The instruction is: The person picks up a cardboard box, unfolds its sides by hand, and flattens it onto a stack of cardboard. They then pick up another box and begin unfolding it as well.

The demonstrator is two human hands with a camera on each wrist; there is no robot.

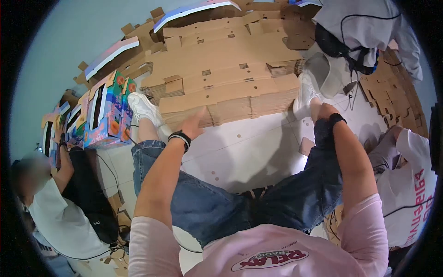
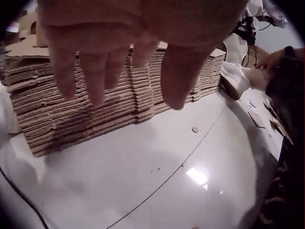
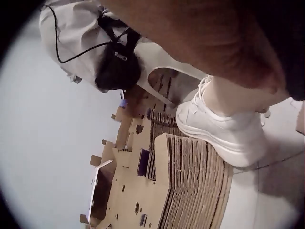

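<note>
A thick stack of flat brown cardboard (image 1: 230, 99) lies on the floor between the person's white shoes, its layered edges facing the person. The left hand (image 1: 193, 123) is at the front edge of the stack, left of its middle. In the left wrist view the fingers of the left hand (image 2: 114, 62) hang extended in front of the layered edges (image 2: 95, 109); whether they touch is unclear. The right hand (image 1: 326, 112) rests at the right lower leg, above the shoe (image 1: 304, 96). The right wrist view shows that hand (image 3: 205, 43) close up, its fingers largely hidden.
Colourful printed boxes (image 1: 104, 113) stand at the left beside a seated person (image 1: 64, 207). Another person (image 1: 406, 184) sits at the right. A white chair (image 1: 320, 74) and a grey garment (image 1: 360, 23) are at the back right. More cardboard (image 1: 392, 94) lies at the right; cables run over the floor.
</note>
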